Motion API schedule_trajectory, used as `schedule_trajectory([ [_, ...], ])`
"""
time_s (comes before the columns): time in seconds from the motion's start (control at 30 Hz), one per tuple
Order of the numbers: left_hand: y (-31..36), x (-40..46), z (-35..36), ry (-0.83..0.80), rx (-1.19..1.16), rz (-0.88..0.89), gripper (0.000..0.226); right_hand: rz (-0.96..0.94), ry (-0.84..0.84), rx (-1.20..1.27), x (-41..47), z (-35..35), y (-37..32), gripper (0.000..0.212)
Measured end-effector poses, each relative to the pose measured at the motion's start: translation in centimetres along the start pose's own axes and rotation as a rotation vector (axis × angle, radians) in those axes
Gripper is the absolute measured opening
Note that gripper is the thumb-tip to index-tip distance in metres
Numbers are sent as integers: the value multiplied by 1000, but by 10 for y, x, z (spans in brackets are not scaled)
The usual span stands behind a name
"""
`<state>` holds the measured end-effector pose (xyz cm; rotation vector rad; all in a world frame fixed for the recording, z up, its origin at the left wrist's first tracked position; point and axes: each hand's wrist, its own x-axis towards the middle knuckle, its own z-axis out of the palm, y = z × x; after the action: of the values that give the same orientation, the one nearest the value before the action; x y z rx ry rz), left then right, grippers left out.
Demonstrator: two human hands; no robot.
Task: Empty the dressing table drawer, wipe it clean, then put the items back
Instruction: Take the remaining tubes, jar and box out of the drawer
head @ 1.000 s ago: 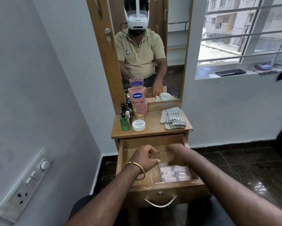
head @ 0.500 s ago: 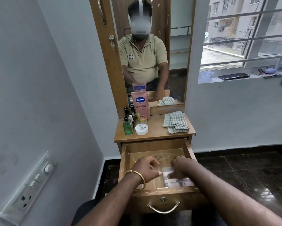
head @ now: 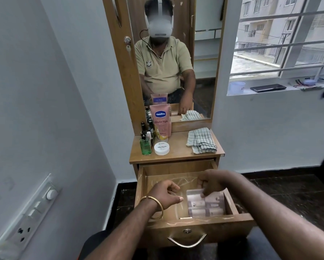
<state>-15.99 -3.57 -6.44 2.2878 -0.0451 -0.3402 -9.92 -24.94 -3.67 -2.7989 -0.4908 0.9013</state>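
Inside the open drawer point(head: 193, 225), right half: clear box point(head: 206, 204) of small pale tubes, near the front wall. Right hand point(head: 211, 182) reaches over it, fingers curled, tips pinching the box's back edge. Left hand point(head: 165, 192), gold bangle point(head: 154, 208) on wrist, hovers over the bare left half, fingers loosely curled, holding nothing. Up on the table point(head: 176, 154): Vaseline tube point(head: 160, 121) upright against the mirror point(head: 178, 59), green bottle point(head: 145, 145) and white nail polish jar point(head: 161, 148) just in front, checked cloth point(head: 201, 140) folded at right.
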Motion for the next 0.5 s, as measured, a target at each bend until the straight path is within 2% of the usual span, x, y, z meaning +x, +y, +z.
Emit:
schedule_trajectory([
  [0.1, -2, 3, -3, -1, -113, -13, 30, -39, 86, 149, -6, -7, 3, 25],
  [0.2, 3, 9, -13, 71, -228, -35, 31, -33, 202, 475, -8, -16, 10, 17],
  [0.3, 13, 16, -23, 160, -377, -89, 42, 10, 309, 875, -11, -25, 12, 18],
  [0.43, 23, 23, -30, 250, -436, -91, 52, 88, 432, 1214, -8, -37, 7, 28],
  [0.5, 28, 26, -30, 270, -474, -79, 47, 103, 467, 1348, -7, -44, 3, 25],
])
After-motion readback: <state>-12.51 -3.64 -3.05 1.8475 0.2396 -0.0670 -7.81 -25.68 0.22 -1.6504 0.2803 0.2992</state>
